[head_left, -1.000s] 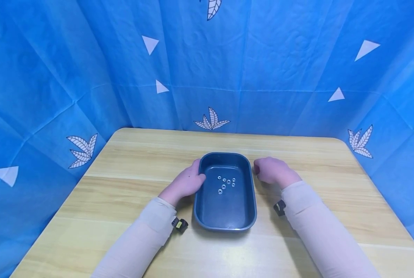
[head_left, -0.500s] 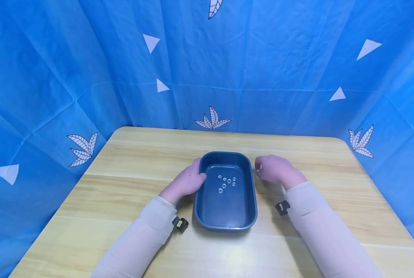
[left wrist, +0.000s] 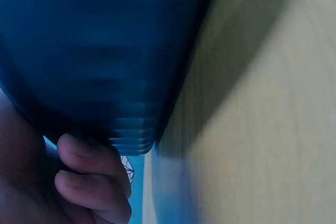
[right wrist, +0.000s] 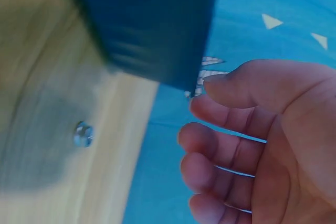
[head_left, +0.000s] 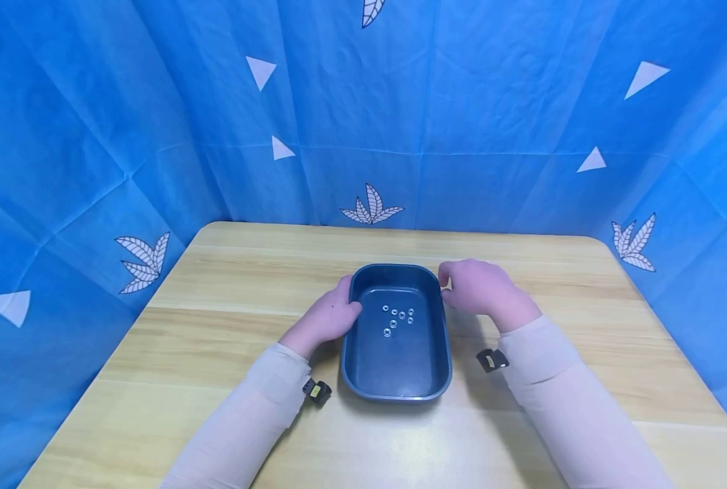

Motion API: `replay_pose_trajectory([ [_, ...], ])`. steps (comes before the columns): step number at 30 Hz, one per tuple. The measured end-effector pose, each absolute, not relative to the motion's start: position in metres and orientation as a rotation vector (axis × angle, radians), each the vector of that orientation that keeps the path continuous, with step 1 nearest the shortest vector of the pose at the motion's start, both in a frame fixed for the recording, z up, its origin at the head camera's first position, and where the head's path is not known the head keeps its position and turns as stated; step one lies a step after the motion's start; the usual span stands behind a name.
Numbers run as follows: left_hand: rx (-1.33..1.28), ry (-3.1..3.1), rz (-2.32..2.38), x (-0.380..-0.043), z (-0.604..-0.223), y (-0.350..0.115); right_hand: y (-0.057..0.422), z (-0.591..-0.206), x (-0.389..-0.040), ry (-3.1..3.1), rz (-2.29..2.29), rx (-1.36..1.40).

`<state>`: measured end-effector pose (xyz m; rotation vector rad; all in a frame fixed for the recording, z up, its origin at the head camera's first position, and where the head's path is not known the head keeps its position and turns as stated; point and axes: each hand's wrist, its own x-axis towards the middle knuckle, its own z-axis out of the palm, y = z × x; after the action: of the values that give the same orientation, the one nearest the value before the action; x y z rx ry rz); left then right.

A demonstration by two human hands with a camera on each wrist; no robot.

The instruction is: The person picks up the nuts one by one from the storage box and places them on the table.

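Observation:
A dark blue tray (head_left: 394, 377) with high walls stands on the table. On its floor lie several small shiny metal nuts (head_left: 393, 324). My left hand (head_left: 323, 319) grips the tray's left rim, thumb over the edge; in the left wrist view curled fingers (left wrist: 94, 190) lie against the outer wall. At the far right corner of the tray, my right hand (head_left: 485, 292) is raised, thumb and index finger apart in the head view. The right wrist view shows its fingers loosely bent with nothing between them. Another metal nut (right wrist: 83, 134) rests on the tabletop, below that hand.
The light wooden table (head_left: 229, 272) has rounded far corners. Behind and at both sides hangs a blue curtain (head_left: 363, 102) with white leaves and triangles. A small dark camera (head_left: 317, 392) sits at the left wrist, and a similar camera (head_left: 492, 360) at the right.
My right hand has risen slightly and shifted toward the tray's far right rim, its thumb and index finger spreading apart. The left hand, the tray and the nuts inside look unchanged.

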<state>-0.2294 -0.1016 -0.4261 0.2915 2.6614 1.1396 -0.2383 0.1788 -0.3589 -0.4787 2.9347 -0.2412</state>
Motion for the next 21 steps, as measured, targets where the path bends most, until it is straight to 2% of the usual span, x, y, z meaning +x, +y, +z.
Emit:
replay_pose_trajectory([
  [21, 0.272, 2.633, 1.171, -0.229, -0.429, -0.103, 0.136, -0.328, -0.228, 2.954, -0.222, -0.651],
])
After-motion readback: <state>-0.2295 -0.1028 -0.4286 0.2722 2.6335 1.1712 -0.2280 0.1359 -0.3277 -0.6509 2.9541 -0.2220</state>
